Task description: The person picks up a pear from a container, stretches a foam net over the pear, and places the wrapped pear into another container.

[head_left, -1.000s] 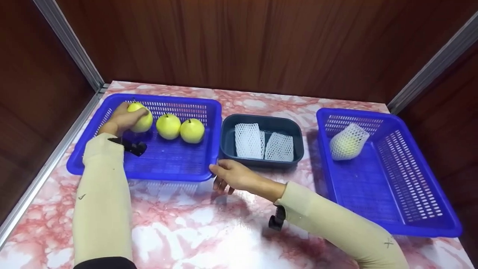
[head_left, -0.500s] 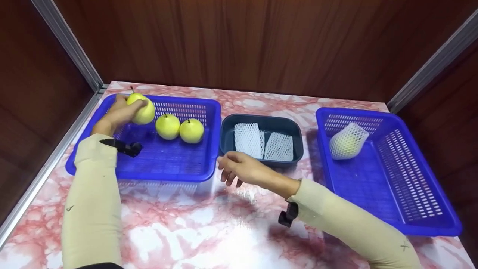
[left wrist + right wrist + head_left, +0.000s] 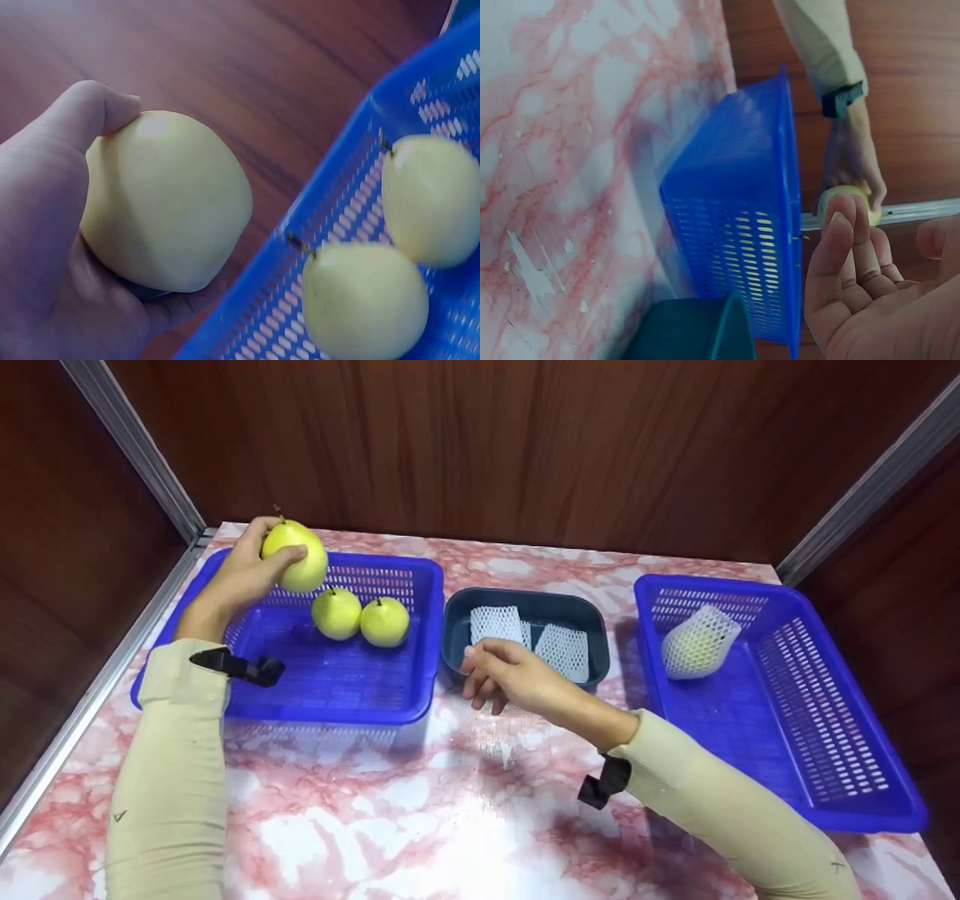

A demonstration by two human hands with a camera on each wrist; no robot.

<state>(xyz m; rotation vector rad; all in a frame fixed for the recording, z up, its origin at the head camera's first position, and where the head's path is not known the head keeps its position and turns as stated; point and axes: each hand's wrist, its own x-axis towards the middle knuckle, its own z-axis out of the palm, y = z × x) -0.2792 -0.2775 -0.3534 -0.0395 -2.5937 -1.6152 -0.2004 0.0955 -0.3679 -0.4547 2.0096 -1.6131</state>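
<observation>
Pear (image 3: pixel 309 570) risen, left hand (image 3: pixel 244 573) gripping it, right hand (image 3: pixel 519 676) loosely curled.

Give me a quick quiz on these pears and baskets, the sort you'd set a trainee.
1. How many pears rest in the left blue basket? A) one B) two C) three
2. True or false: the right hand holds a pear.
3. What covers the wrapped pear in the right blue basket?

Key:
1. B.
2. False; it holds nothing, while the left hand holds the raised pear.
3. A white foam net.
</observation>
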